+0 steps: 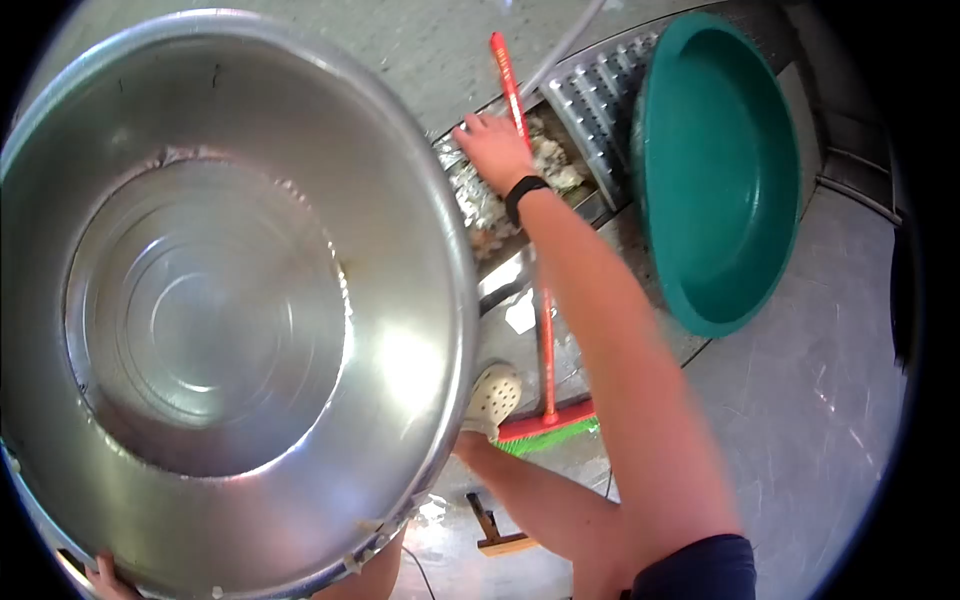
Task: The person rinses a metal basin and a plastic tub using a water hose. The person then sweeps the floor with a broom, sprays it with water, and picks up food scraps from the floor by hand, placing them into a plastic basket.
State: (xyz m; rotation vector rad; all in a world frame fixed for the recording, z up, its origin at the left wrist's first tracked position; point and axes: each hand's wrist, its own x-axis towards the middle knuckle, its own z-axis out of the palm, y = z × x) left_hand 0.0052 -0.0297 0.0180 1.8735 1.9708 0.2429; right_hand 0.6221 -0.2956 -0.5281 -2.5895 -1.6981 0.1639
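A large round stainless steel basin (405, 250) fills the left side, its hollow facing me. At the bottom left, my left hand (108, 580) grips its lower rim; only some fingers show. My right hand (497, 152), with a black band at the wrist, is over an open floor drain channel (480, 262) holding wet food scraps (552, 160). Its fingers are apart and point left, towards the basin's edge. A red broom handle (508, 80) passes beside and behind this hand, and I see no grip on it.
A big green plastic tub (715, 180) stands on its side at the right, against a perforated metal drain grate (600, 95). A red broom head with green bristles (550, 428) lies by a beige clog (493, 398). Near my legs is a wooden-edged tool (505, 543).
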